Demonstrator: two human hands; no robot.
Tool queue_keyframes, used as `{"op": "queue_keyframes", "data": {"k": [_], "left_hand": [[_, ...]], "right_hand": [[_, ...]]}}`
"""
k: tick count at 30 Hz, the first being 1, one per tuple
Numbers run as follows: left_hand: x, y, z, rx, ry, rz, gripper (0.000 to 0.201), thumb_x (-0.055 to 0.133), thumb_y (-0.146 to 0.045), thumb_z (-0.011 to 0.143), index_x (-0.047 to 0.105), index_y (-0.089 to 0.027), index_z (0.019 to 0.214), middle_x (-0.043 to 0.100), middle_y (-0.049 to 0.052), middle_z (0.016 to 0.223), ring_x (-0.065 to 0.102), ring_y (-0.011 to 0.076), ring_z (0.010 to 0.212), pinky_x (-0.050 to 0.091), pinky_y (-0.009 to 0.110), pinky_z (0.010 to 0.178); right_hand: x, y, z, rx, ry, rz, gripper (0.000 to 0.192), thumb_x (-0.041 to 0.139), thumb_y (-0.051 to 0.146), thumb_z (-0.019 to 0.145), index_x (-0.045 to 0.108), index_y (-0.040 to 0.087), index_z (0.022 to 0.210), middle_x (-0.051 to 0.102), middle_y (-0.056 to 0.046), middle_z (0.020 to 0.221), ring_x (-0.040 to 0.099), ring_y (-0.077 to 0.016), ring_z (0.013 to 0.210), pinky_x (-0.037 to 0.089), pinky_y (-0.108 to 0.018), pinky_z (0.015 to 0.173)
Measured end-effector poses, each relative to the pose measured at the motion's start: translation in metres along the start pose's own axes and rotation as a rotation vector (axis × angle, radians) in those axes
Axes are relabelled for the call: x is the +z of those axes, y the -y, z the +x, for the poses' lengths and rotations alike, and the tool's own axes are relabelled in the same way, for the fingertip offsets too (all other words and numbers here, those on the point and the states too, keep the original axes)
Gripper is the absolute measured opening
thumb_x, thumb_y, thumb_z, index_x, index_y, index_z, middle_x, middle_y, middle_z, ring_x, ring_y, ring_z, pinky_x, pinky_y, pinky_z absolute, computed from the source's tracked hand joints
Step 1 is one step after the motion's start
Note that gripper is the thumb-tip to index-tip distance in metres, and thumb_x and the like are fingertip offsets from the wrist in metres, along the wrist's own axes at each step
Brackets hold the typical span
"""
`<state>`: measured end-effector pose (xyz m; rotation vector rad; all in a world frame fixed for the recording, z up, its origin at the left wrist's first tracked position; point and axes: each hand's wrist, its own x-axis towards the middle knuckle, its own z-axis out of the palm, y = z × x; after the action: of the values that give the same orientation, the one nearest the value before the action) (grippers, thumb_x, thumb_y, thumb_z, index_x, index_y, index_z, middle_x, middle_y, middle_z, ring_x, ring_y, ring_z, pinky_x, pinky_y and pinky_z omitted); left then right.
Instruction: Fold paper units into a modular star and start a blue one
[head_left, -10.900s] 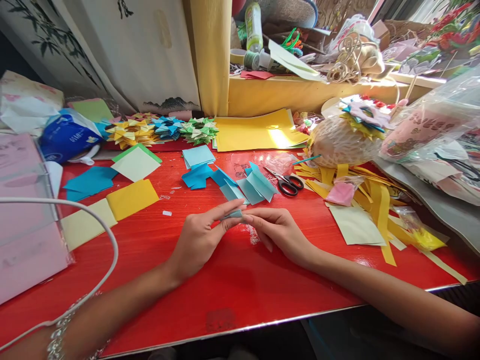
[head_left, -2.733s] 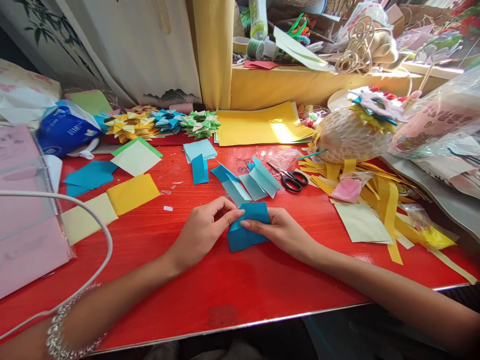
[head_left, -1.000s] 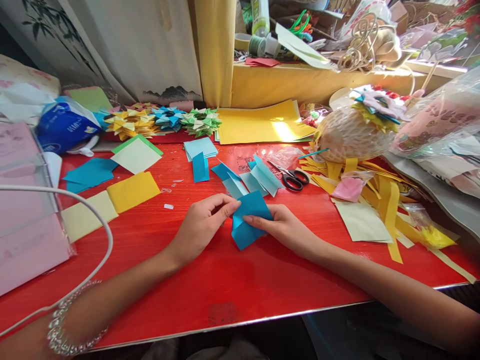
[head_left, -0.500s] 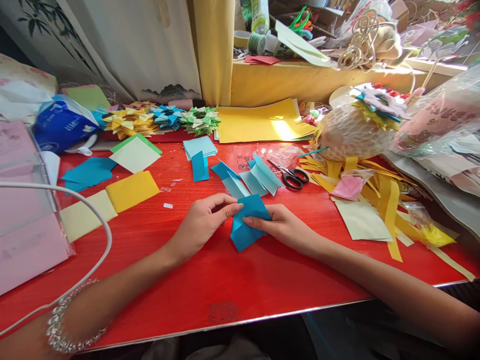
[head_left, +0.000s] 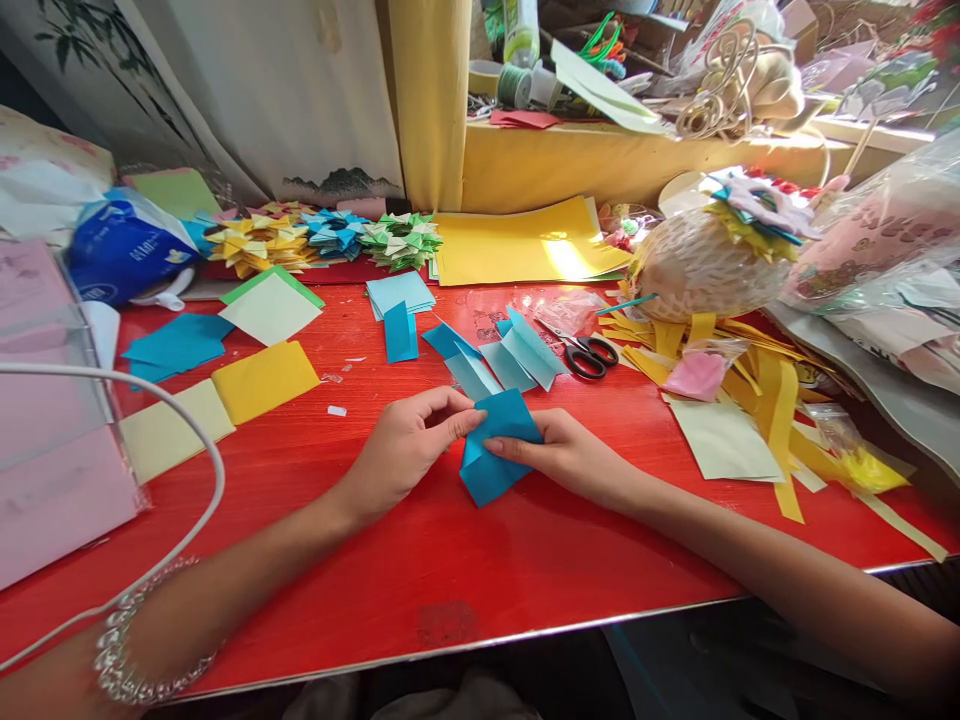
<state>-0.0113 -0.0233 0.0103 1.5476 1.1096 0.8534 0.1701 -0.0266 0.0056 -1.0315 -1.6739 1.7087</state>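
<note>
A folded piece of blue paper (head_left: 495, 470) is held between both hands above the red table (head_left: 360, 590). My left hand (head_left: 420, 435) pinches its upper left edge between thumb and fingers. My right hand (head_left: 551, 448) grips the right side, thumb on top and the other fingers mostly hidden beneath. Just beyond the hands lie creased light blue papers (head_left: 521, 355) and a small folded blue piece (head_left: 400, 332). Black-handled scissors (head_left: 589, 357) rest to the right of those, and a stack of pale blue squares (head_left: 400, 294) sits behind.
Yellow paper (head_left: 265, 383) and blue sheets (head_left: 178, 345) lie on the left, near a white cable (head_left: 214, 470). Folded paper stars (head_left: 401, 242) and large yellow sheets (head_left: 517, 245) line the back. Yellow strips (head_left: 784, 430) and a netted round object (head_left: 697, 265) occupy the right.
Almost nothing differs. The lower corner of the blue paper has shifted very slightly downward, while both hands keep their hold in nearly the same place.
</note>
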Motion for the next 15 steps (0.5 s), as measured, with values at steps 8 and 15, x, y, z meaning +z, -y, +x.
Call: {"op": "queue_keyframes", "data": {"k": [8, 15], "left_hand": [[0.0003, 0.0011, -0.0003, -0.001, 0.022, 0.042, 0.021, 0.051, -0.036, 0.08, 0.054, -0.017, 0.073, 0.047, -0.003, 0.068, 0.042, 0.0085, 0.064, 0.035, 0.02, 0.06], [0.0001, 0.0029, -0.0009, 0.004, 0.035, 0.058, 0.022, 0.049, -0.038, 0.081, 0.053, -0.017, 0.076, 0.048, -0.003, 0.071, 0.042, 0.0079, 0.063, 0.035, 0.019, 0.058]], "right_hand": [[0.0009, -0.0034, 0.0027, -0.021, -0.089, 0.042, 0.021, 0.056, 0.033, 0.078, 0.064, 0.014, 0.083, 0.063, 0.0, 0.077, 0.056, -0.0136, 0.071, 0.044, -0.024, 0.067], [0.0024, -0.0027, 0.0033, -0.005, -0.12, 0.064, 0.021, 0.057, 0.033, 0.076, 0.063, 0.014, 0.079, 0.061, 0.0, 0.072, 0.054, -0.0127, 0.067, 0.043, -0.024, 0.065]]}}
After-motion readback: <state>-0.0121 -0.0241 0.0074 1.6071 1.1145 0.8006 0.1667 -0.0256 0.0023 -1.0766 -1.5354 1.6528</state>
